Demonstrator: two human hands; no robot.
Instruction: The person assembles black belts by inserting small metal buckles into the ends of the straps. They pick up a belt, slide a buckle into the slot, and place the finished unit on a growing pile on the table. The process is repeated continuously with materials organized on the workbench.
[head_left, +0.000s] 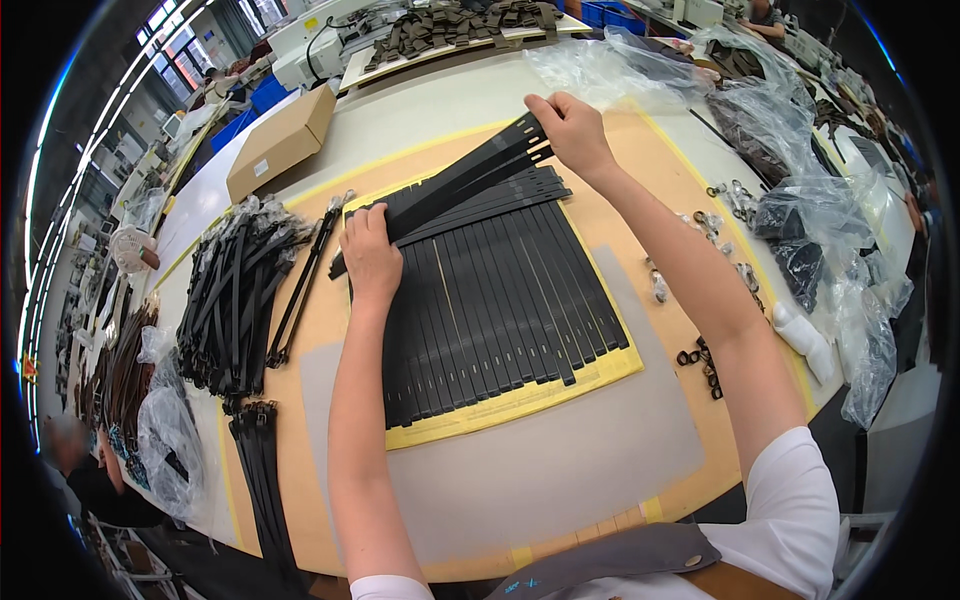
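Observation:
A small sheaf of flat black straps (468, 177) is held slanting above the work board, its far right end raised. My right hand (568, 130) pinches the slotted ends, which fan apart slightly. My left hand (372, 258) is closed around the other end, lower and to the left. Beneath them, many black straps (490, 290) lie side by side in a row on a yellow-edged board (515, 408), slots showing near their front ends. Several more straps (500, 207) lie crosswise over the row's far end, partly covered by the held sheaf.
Left of the board lies a heap of black straps with buckles (235, 290), and a strap bundle (262, 480) hangs toward the front edge. A cardboard box (282, 142) sits at the back left. Metal buckles (740, 205) and clear plastic bags (815, 210) spread along the right.

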